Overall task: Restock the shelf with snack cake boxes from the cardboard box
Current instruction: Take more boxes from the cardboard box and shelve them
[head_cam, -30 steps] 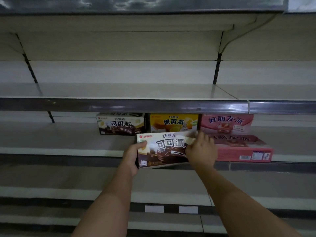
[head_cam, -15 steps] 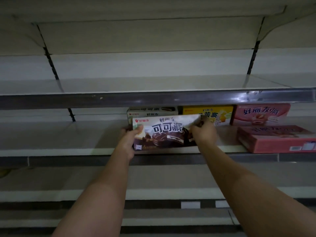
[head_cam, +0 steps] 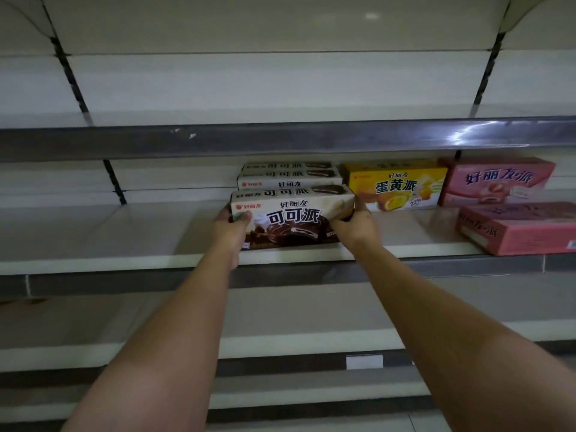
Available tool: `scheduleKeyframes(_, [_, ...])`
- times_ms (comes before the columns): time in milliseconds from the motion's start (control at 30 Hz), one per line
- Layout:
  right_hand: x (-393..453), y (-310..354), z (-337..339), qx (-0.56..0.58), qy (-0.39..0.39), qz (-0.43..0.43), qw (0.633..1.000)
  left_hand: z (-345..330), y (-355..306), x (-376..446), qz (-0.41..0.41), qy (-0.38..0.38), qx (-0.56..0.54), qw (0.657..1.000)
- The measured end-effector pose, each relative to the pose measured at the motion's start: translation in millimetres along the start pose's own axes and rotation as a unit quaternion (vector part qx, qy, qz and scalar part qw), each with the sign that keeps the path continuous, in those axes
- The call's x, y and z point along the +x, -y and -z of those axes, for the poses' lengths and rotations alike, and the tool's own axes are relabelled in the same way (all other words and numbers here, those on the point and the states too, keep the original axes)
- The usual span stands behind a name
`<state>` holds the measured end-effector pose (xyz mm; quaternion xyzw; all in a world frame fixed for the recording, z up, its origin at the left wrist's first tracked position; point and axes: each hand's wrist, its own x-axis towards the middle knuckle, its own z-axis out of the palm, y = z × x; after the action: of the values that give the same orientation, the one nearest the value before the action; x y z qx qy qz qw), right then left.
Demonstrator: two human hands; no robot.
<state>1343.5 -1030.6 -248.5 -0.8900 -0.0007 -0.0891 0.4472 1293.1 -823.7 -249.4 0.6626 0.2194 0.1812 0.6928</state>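
Note:
A brown-and-white cocoa pie box [head_cam: 293, 218] stands upright on the middle shelf [head_cam: 124, 257], close to its front edge. My left hand [head_cam: 232, 227] grips its left end and my right hand [head_cam: 357, 226] grips its right end. Directly behind it stand two more cocoa pie boxes [head_cam: 290, 177], one behind the other. The cardboard box is out of view.
A yellow egg-yolk pie box [head_cam: 396, 187] stands to the right of the cocoa row. Further right a pink box [head_cam: 498, 182] stands upright, with another pink box [head_cam: 517, 229] lying flat in front of it. The upper shelf rail [head_cam: 280, 138] overhangs. The shelf's left half is bare.
Both hands carried the cocoa pie box up from the shelf edge and set it upright on the shelf in front of the other cocoa boxes. My view moved closer and right.

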Motion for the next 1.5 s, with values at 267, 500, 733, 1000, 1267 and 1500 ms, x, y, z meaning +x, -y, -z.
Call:
scheduleKeyframes(267, [19, 6, -12, 0.136, -0.035, -0.023, 0.990, -28, -7, 23, 0.011, -0.034, 0.030, 0.999])
scheduleKeyframes(500, [29, 4, -23, 0.174, -0.036, -0.036, 0.983, -35, -1, 34, 0.000, -0.012, 0.015, 1.000])
scheduleKeyframes(733, [25, 8, -18, 0.157, 0.009, -0.050, 0.986, -22, -11, 41, 0.026, -0.026, 0.092, 0.995])
scheduleKeyframes(1000, [1, -17, 36, 0.070, 0.011, -0.090, 0.993, -56, -2, -5, -0.011, -0.175, 0.199, 0.964])
scheduleKeyframes(1267, [1, -81, 159, -0.051, -0.097, -0.093, 0.990, -163, 0, -82, -0.025, 0.009, 0.185, 0.982])
scheduleKeyframes(1500, [10, -153, 303, -0.175, -0.211, -0.053, 0.960, -270, 8, -153, -0.029, 0.079, 0.246, 0.966])
